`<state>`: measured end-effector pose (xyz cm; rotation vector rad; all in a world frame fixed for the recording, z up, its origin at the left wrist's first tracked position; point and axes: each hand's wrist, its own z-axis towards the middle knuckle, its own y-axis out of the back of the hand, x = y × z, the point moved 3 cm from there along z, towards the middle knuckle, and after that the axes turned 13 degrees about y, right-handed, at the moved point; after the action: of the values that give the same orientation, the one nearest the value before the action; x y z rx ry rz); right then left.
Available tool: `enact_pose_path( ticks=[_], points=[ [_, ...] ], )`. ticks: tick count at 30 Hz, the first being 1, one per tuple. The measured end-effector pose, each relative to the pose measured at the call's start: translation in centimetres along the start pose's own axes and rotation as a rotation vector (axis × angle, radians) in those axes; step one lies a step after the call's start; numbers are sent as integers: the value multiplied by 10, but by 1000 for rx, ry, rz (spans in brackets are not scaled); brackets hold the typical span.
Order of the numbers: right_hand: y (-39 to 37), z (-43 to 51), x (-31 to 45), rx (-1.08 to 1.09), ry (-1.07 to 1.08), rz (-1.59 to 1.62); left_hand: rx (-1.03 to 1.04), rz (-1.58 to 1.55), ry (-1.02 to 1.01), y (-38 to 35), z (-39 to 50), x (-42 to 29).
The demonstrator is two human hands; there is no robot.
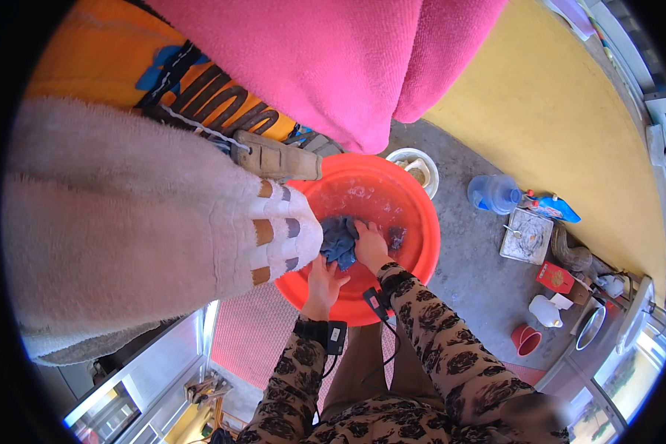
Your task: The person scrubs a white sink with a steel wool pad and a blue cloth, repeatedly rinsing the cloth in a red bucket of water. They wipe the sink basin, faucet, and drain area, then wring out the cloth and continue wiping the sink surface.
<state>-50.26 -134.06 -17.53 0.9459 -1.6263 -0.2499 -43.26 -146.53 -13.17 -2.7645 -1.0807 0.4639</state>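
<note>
A red plastic basin holds shallow, sudsy water. In it lies a bunched dark blue cloth, wet and crumpled. My right hand grips the right edge of this cloth, its fingertips partly lost from sight in the folds. At the cloth's lower edge, my left hand has its fingers and thumb spread, the fingertips touching or very close to the fabric. A small dark patch, perhaps another piece of cloth, shows in the water right of my right hand. A hanging pale towel hides the basin's left side.
The pale towel and a pink towel hang close to the camera. Behind the basin stands a white bowl. Rightward are a blue water jug, a square tray and a small red bucket.
</note>
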Motion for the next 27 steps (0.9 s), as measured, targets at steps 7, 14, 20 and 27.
enact_pose_path(
  ticks=[7,14,20,27],
  points=[
    [21,-39,64,214,471,571,457,-241,-36,22,32,-10],
    [13,-39,32,-152,-115,1076,250,-56,-174,-8,-6,-1],
    [-2,-50,35,-142,-301,1588,190,-195,186,-15,-15,1],
    [29,-53,51,-239,25,999,306,9,347,-10,-30,-6]
  ],
)
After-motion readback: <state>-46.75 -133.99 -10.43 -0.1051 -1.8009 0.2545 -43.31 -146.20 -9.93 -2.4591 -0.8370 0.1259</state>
